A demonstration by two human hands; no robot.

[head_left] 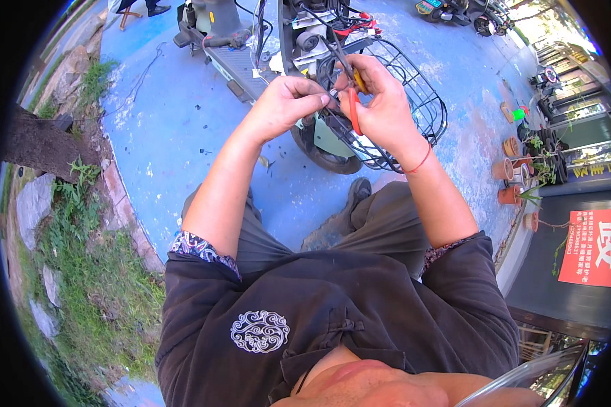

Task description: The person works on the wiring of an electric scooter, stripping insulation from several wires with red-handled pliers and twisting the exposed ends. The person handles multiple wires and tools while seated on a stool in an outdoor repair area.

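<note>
My right hand [380, 102] is closed around pliers with red and yellow handles [354, 112]; their dark metal end points up and away from me. Beside it on the left, my left hand [286, 107] pinches thumb and fingers together close to the tool. What lies in that pinch is too small to make out. Both hands are above the front of a partly stripped electric scooter [309, 41], with wires and inner parts bare. Its black wire basket [424, 102] shows behind and below my right hand. The front wheel [327, 157] is beneath my hands.
The scooter's footboard [234, 64] extends to the far left. Small dark scraps lie on the blue-painted ground [176, 156]. Potted plants [510, 195] line the right side near a red sign [596, 247]. A tree trunk [51, 146] and grass border the left. Other scooters [465, 15] stand far right.
</note>
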